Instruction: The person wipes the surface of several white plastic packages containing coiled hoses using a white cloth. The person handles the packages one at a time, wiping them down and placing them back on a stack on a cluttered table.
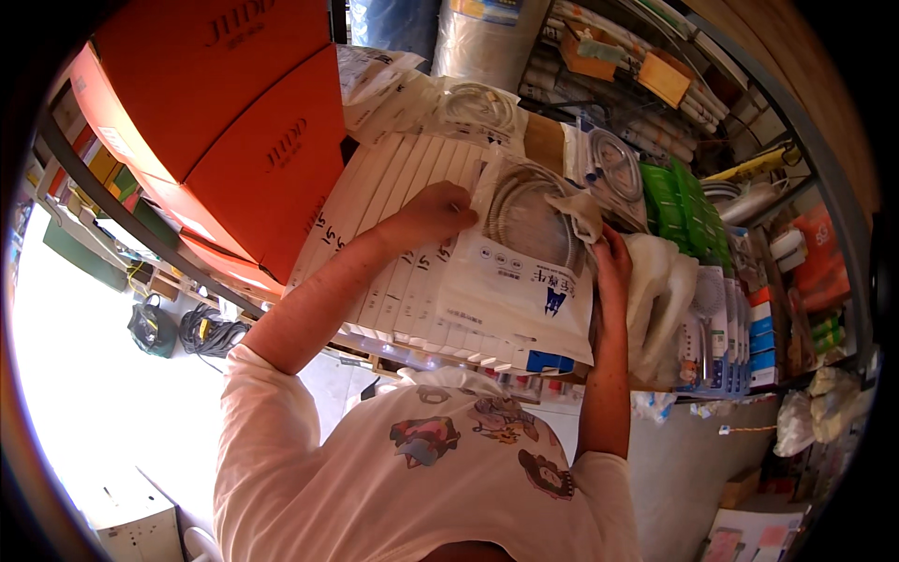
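Note:
A clear-and-white plastic bag [516,288] holding a coiled metal shower hose [527,204] lies over a row of long white boxes [386,295]. At the bag's upper left edge is my left hand [439,214], its fingers curled; whether they grip the film is not clear. My right hand [612,260] is at the bag's right side, holding a crumpled pale cloth [583,214] that reaches over the hose. Part of the right fingers is hidden by the cloth.
Large orange cartons [267,154] stand at the left. Behind lie more bagged hoses [481,109], with another bagged hose [614,165] farther right. Green packets [681,207], white foam wrap [657,302] and packaged shower heads [709,309] sit at the right, inside a metal shelf frame [815,147].

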Demonstrator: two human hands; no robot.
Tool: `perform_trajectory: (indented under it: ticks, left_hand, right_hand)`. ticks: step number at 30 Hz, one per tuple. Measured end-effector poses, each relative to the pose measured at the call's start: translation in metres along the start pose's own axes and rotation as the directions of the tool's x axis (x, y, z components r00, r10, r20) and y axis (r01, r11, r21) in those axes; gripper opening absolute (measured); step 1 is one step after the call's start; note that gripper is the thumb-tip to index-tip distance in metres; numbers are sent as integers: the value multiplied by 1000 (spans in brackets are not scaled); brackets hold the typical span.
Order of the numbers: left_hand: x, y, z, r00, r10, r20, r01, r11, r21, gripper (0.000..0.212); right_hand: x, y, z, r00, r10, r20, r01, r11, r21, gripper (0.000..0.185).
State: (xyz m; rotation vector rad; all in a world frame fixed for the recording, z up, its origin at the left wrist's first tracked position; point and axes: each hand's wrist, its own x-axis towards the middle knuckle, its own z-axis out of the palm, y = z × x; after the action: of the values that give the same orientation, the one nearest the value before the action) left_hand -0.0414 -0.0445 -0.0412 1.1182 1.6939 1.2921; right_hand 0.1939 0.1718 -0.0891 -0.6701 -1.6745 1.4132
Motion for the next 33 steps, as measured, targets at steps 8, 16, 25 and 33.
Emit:
perform_trajectory:
  ticks: [8, 16, 25, 33]
  left_hand:
    - [0, -11, 12, 956, 264, -132, -226, 943, 245, 24]
    - [-10, 8, 13, 982, 134, -130, -103, 970, 220, 27]
    - [-4, 8, 3, 993, 3, -118, -2, 1000, 4, 25]
    - [2, 3, 1, 994, 30, -105, -25, 999, 44, 32]
  right_hand:
    - [-4, -8, 5, 998, 15, -61, -20, 997, -79, 37]
    - [-6, -11, 7, 999, 28, -41, -31, 996, -87, 40]
    - [5, -11, 13, 992, -85, 96, 93, 992, -86, 37]
    - [16, -5, 10, 995, -63, 81, 74, 987, -144, 39]
